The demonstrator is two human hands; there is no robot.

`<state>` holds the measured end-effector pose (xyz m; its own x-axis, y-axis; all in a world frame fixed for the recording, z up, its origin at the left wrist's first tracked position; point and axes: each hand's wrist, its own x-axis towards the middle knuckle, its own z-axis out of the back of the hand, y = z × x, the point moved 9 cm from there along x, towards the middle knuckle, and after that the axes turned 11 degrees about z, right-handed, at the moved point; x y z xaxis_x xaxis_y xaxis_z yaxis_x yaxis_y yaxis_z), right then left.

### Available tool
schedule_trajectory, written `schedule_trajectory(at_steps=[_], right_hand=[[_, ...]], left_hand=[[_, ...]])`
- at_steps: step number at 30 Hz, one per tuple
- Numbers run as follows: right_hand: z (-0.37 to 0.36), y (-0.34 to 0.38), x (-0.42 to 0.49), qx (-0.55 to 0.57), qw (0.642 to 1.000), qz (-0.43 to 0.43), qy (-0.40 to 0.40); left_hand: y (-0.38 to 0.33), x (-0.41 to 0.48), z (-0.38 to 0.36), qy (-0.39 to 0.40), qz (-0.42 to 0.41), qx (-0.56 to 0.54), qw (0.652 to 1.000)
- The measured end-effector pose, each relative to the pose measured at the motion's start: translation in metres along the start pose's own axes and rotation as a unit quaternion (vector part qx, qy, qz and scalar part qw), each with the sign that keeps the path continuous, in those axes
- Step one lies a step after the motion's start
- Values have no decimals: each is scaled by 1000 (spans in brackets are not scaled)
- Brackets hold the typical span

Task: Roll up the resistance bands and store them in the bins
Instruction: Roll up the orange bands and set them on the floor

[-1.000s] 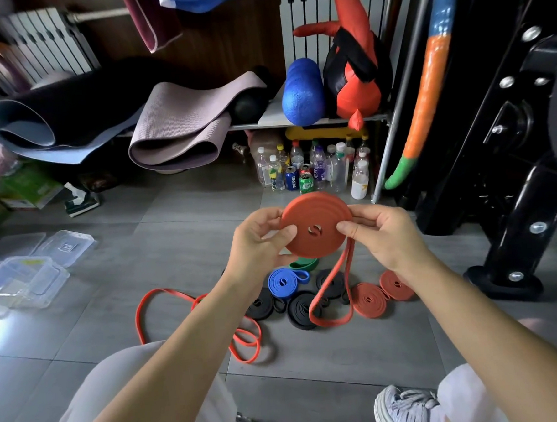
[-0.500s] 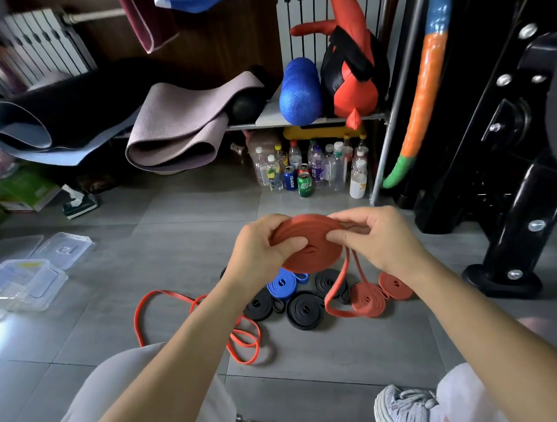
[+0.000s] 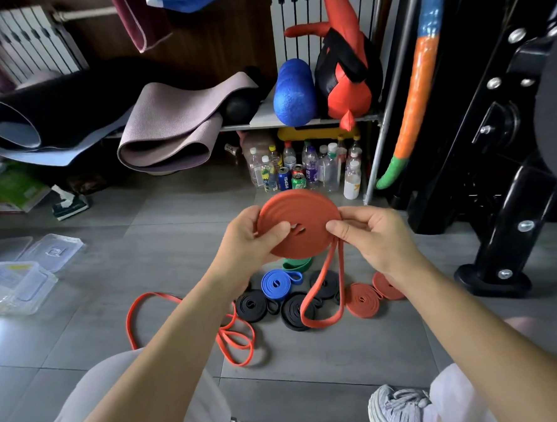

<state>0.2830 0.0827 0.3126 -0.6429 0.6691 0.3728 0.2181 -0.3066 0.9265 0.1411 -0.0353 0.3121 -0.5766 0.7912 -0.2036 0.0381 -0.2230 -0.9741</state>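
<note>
A wide red-orange resistance band (image 3: 298, 214) is wound into a flat coil held in the air. My left hand (image 3: 251, 237) grips its left edge, thumb across the face. My right hand (image 3: 371, 236) pinches its right edge where a loose loop of the band (image 3: 322, 306) hangs to the floor. Below lie rolled bands: blue (image 3: 276, 284), green (image 3: 296, 264), several black (image 3: 253, 305) and two red-orange (image 3: 362, 300). An unrolled thin orange band (image 3: 145, 299) sprawls on the floor at the left. Clear plastic bins (image 3: 13, 287) stand at far left.
Bin lids (image 3: 53, 252) lie beside the bins. Bottles and cans (image 3: 304, 170) stand under a shelf holding yoga mats (image 3: 168, 129) and a blue foam roller (image 3: 292, 92). A black machine frame (image 3: 504, 197) fills the right. My knees and a grey shoe (image 3: 398, 407) are at the bottom.
The coil was tipped flat half a second ago and now faces me again, raised a little. The hanging loop has swung and its end rests on the rolled bands.
</note>
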Motion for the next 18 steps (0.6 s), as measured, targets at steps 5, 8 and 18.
schedule_trajectory(at_steps=[5, 8, 18], right_hand=[[-15, -2, -4, -153, 984, 20, 89], [-19, -1, -6, -165, 980, 29, 105], [2, 0, 5, -47, 999, -12, 15]], left_hand=[[-16, -11, -7, -44, -140, 325, 934], [-11, -9, -8, -28, -122, 351, 928], [-4, -3, 21, -56, -9, -29, 998]])
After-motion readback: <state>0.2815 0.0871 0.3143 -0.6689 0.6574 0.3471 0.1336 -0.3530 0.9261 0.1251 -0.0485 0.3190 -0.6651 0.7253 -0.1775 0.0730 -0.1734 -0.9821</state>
